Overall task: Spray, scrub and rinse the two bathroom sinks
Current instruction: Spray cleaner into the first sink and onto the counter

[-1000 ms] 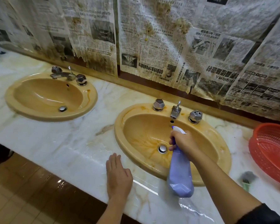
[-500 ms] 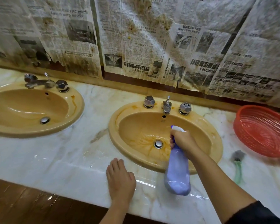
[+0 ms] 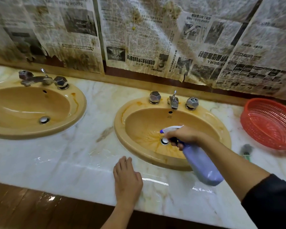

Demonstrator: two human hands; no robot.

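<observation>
One grip (image 3: 182,135) (right) around bottle (image 3: 203,167)

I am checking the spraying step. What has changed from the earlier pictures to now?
The right hand has tilted the spray bottle: its nozzle, earlier aimed toward the tap, now points left across the right sink, above the drain. The camera has also shifted. The grip on the bottle is unchanged, and the left hand still rests flat on the counter.

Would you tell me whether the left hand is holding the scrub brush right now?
No, the left hand rests flat on the marble counter, while the brush lies beside the red basket.
</observation>
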